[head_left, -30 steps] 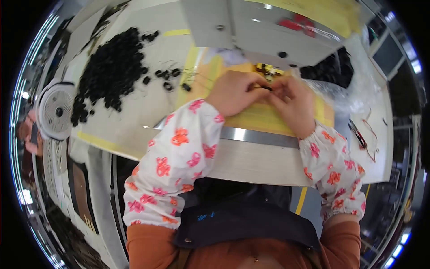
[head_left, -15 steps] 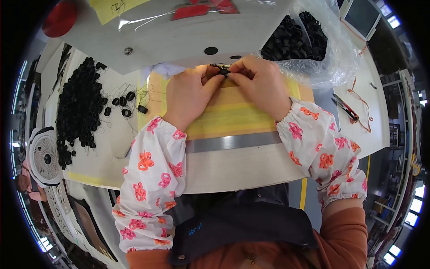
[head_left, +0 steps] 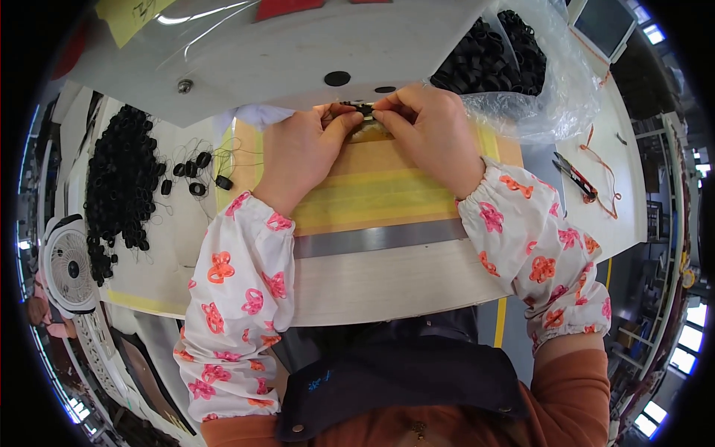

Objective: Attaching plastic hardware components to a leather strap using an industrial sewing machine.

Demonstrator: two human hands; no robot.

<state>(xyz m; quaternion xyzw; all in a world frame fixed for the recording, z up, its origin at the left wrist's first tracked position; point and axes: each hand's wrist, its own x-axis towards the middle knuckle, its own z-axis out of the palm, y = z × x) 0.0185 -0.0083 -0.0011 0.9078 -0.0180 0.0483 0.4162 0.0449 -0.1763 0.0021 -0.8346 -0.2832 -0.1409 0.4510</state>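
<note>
Near the top centre of the frame, a small black piece [head_left: 364, 110] sits between the fingertips of the two hands, just in front of the lower edge of a pale grey machine [head_left: 275, 63]. The left hand [head_left: 302, 149] comes at it from the left; its grip is narrow, with thumb and forefinger pinching the piece's left end. The right hand [head_left: 436, 130] has the other end in an equally narrow grip, so the piece lies at the very tips of both grips; its exact shape is too small to tell.

Below the hands, at the middle of the frame, yellow tape [head_left: 395, 186] covers part of the table [head_left: 387, 287], with a metal strip [head_left: 380, 237] along its near side. At the left of the frame lies a heap of black loops [head_left: 123, 179], with a few loose loops [head_left: 197, 189] and thin threads between it and the left hand. At the upper right, a clear plastic bag [head_left: 573, 100] holds more black pieces [head_left: 484, 63]; below it lie snips [head_left: 577, 180] beside an orange cord [head_left: 612, 182].
</note>
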